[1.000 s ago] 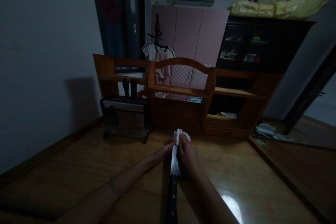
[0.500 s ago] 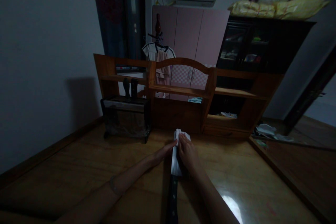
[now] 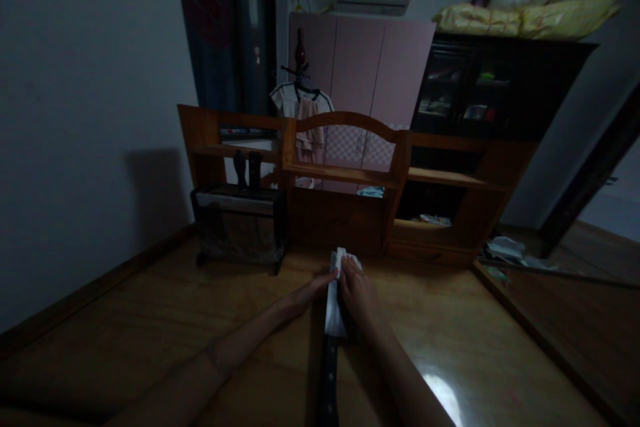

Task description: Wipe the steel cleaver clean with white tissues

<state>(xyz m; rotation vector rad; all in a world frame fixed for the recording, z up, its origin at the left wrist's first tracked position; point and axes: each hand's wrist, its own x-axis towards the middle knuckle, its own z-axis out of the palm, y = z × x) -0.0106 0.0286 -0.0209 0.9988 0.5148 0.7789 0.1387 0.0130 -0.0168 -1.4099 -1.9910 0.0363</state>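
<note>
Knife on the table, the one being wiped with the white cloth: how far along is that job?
Done: the knife appears to lie on the wooden table, and its blade shows pale and bare near the dark handle. In hand: the right hand presses the white cloth over the blade's far end, and the left hand touches the tip. Left, probably: lifting the cloth away. The dim light hides how clean the blade is.

Dim, underexposed room; glare patch on the table (image 3: 440,393), dark shadows, wide-angle bending at edges.
</note>
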